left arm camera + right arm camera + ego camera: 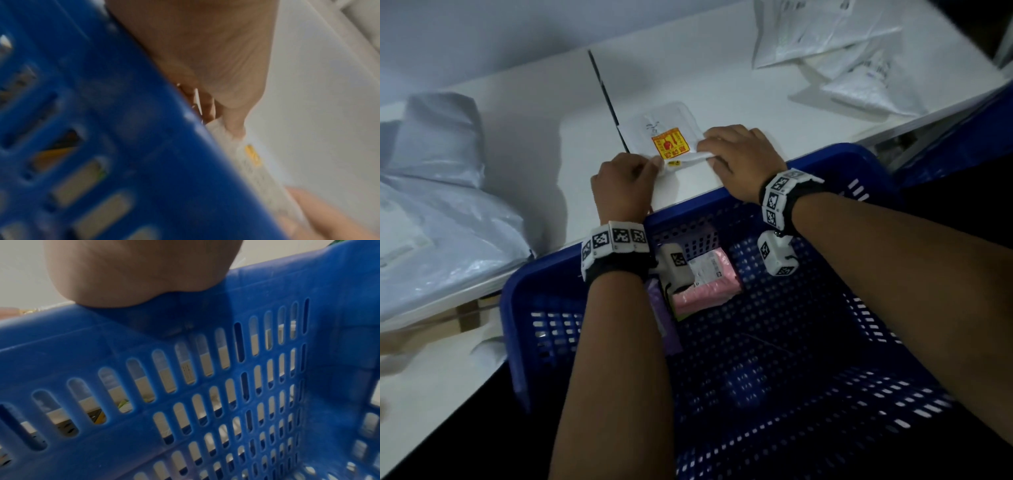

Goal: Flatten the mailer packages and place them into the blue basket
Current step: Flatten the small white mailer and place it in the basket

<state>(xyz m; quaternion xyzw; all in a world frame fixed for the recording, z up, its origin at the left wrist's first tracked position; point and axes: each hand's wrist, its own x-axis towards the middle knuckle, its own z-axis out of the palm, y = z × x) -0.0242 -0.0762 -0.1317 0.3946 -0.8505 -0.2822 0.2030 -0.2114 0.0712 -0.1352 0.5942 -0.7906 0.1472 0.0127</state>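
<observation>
A small white mailer with a yellow and red sticker lies on the white table, just beyond the blue basket. My left hand pinches its near left corner, and the thumb shows pressed on the white edge in the left wrist view. My right hand grips the near right edge with fingers curled over it. In the right wrist view only the heel of the right hand shows above the basket wall. A pink package lies inside the basket.
A big heap of grey-white mailers covers the table's left side. More white mailers lie at the far right. A dark seam runs across the table behind the small mailer. The basket rim sits right against the table edge.
</observation>
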